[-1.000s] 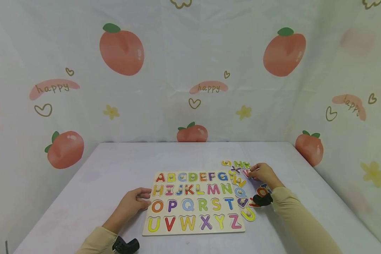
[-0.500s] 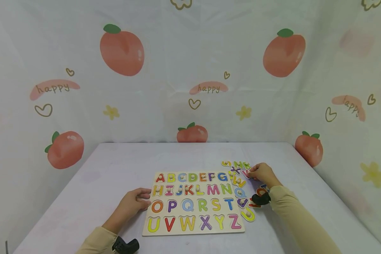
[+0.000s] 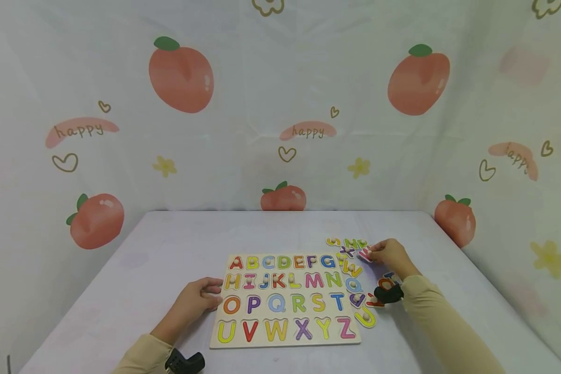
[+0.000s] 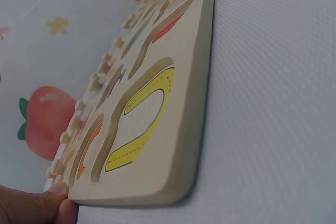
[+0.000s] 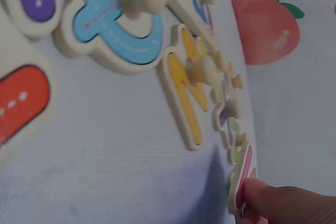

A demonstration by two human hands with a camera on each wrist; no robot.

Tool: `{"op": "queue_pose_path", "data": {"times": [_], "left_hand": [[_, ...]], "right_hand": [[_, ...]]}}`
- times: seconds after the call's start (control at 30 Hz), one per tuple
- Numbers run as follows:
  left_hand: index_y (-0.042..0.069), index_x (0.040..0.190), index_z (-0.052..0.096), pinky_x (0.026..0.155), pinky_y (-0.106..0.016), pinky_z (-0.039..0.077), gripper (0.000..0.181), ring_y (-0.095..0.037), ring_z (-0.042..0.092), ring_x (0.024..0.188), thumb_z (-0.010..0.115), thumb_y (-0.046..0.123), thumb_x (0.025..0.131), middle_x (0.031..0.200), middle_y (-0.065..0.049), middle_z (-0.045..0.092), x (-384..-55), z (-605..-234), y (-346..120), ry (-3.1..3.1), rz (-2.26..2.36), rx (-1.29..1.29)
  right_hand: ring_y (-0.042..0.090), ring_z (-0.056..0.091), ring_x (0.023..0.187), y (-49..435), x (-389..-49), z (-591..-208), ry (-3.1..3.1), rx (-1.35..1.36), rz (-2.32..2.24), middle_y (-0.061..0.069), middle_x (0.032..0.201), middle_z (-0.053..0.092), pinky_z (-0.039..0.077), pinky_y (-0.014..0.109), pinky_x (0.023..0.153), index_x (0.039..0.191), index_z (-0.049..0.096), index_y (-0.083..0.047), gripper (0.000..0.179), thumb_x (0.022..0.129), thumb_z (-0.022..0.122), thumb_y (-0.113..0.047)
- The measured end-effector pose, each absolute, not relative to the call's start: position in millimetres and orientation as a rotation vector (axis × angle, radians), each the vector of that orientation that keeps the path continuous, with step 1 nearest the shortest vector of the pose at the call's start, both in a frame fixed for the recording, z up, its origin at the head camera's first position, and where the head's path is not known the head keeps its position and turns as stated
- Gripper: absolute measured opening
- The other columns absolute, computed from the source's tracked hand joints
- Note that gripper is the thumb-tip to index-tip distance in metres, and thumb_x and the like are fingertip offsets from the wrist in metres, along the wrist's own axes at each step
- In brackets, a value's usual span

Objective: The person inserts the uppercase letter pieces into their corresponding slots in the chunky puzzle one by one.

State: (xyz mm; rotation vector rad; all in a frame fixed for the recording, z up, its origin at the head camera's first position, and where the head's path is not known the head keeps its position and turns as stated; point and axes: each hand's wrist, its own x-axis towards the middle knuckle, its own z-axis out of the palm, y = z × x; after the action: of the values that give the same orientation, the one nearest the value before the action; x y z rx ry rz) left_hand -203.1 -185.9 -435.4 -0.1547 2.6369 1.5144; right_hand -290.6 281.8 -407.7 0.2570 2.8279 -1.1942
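A wooden alphabet puzzle board [image 3: 285, 345] lies on the table, with knobbed letters in the top row and part of the second. At its left edge rests my left hand [image 3: 194, 304], fingers relaxed, with the thumb [image 4: 55, 192] touching the board's side in the left wrist view. My right hand [image 3: 392, 257] pinches a pink letter piece [image 5: 242, 177] between thumb and fingers, tilted up on edge; in the head view this pink piece [image 3: 365, 254] is partly hidden by the fingertips. Close by are a yellow-orange W [image 3: 352, 268] and a purple X [image 3: 347, 251].
Loose knobbed letters run along the board's right side, among them a blue Q [image 3: 354, 284], a purple V [image 3: 357, 299] and a yellow U [image 3: 365, 317]. An orange O [image 3: 385, 281] and a red piece [image 3: 375, 301] lie near the right wrist. A printed curtain [image 3: 243, 104] stands behind the table.
The pink letter piece, flat at first under the right fingers, is now tilted up in their pinch. The left hand and the board have stayed in place.
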Motion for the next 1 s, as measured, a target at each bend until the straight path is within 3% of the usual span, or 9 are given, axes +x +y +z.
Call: {"op": "queue_pose_path", "data": {"times": [0.3, 0.6, 1.0], "left_hand": [[-0.007, 0.123, 0.058, 0.066, -0.028, 0.057, 0.044, -0.014, 0.063, 0.079, 0.07, -0.004, 0.08, 0.102, -0.013, 0.065, -204.8, -435.9, -186.3, 2.638, 1.499, -0.162], [-0.006, 0.123, 0.058, 0.067, -0.028, 0.058, 0.045, -0.013, 0.062, 0.079, 0.07, -0.003, 0.08, 0.101, -0.012, 0.065, -205.5, -438.0, -185.1, 2.638, 1.5, -0.174], [-0.006, 0.122, 0.059, 0.066, -0.028, 0.057, 0.043, -0.014, 0.063, 0.078, 0.07, -0.004, 0.08, 0.101, -0.013, 0.065, -204.9, -438.7, -184.8, 2.642, 1.511, -0.18]], "right_hand": [[0.011, 0.062, 0.076, 276.9, -291.3, -391.8, 2.81, 0.09, -1.218, 0.008, 0.09, 0.071, 0.048, 0.031, 0.071, 0.106, 0.066, 0.005, 0.025, 0.09, 0.067, -0.014], [0.018, 0.065, 0.084, 252.4, -293.9, -391.0, 2.792, -0.211, -1.225, 0.008, 0.092, 0.069, 0.054, 0.039, 0.082, 0.106, 0.067, 0.001, 0.025, 0.09, 0.068, -0.018], [0.013, 0.06, 0.079, 216.8, -298.4, -396.6, 2.662, -0.674, -1.112, 0.002, 0.089, 0.068, 0.052, 0.024, 0.074, 0.097, 0.068, -0.004, 0.014, 0.088, 0.069, -0.015]]}}
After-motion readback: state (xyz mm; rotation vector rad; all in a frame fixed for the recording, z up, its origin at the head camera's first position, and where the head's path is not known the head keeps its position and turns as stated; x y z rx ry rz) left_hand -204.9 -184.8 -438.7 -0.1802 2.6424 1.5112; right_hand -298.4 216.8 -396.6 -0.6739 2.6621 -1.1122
